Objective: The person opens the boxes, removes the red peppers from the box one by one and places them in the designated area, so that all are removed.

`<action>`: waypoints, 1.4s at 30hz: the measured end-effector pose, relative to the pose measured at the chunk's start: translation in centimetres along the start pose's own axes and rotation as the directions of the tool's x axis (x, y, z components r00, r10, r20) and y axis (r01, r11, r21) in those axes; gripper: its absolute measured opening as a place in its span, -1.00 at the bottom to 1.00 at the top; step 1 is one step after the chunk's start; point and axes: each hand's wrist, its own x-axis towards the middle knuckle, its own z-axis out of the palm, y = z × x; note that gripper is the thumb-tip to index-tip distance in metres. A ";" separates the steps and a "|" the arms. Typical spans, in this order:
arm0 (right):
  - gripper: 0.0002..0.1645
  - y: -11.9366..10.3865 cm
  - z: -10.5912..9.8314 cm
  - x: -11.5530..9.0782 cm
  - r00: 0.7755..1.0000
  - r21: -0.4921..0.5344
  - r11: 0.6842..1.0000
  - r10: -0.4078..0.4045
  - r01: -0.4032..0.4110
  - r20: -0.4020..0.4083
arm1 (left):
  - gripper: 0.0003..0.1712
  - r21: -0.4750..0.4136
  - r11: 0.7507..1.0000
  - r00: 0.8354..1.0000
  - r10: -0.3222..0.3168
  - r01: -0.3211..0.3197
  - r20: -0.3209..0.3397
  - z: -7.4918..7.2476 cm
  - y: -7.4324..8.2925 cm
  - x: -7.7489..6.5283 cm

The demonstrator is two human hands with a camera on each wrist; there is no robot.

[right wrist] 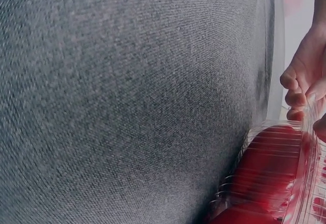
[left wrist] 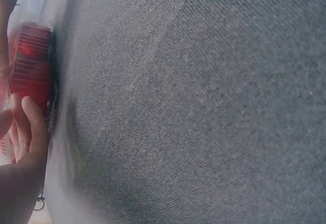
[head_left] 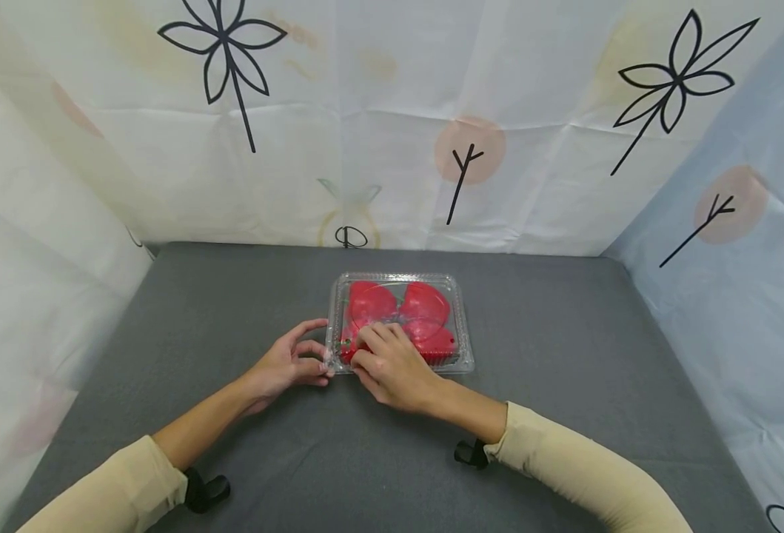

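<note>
A clear plastic clamshell box (head_left: 463, 326) lies on the grey cloth with its lid over several red, fruit-like pieces (head_left: 425, 303). Small green bits show among them; their kind is not plain. At the box's front left corner, my left hand (head_left: 292, 363) pinches the rim between thumb and fingers, as the right wrist view also shows. My right hand (head_left: 394, 370) reaches over the front edge with bent fingers touching the lid near that corner. Its fingertips' grip is partly hidden. In the left wrist view the red pieces (left wrist: 30, 76) show through the box's ribbed side.
Grey cloth (head_left: 538, 333) covers the table around the box. White printed curtains (head_left: 392, 148) hang behind it and along both sides. A black strap (head_left: 206, 492) sits at the left wrist and another black strap (head_left: 471, 453) at the right.
</note>
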 end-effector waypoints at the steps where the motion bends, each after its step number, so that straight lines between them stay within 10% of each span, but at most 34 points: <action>1: -0.84 0.0 0.0 0.0 1.000 -0.009 1.000 -0.004 0.004 -0.002 | -0.12 -0.001 1.000 1.000 -0.003 0.003 -0.002 0.0 0.0 0.0; 29: -0.73 0.1 -1.0 0.2 0.997 -0.009 1.000 -0.024 0.023 -0.073 | -0.10 0.043 0.998 0.999 0.039 -0.038 -0.020 0.3 -0.1 0.1; 42: -0.48 0.7 -0.8 -0.6 0.976 -0.259 0.950 -0.202 0.175 -0.082 | -0.07 0.058 0.998 1.000 0.012 -0.011 -0.006 0.2 0.2 0.2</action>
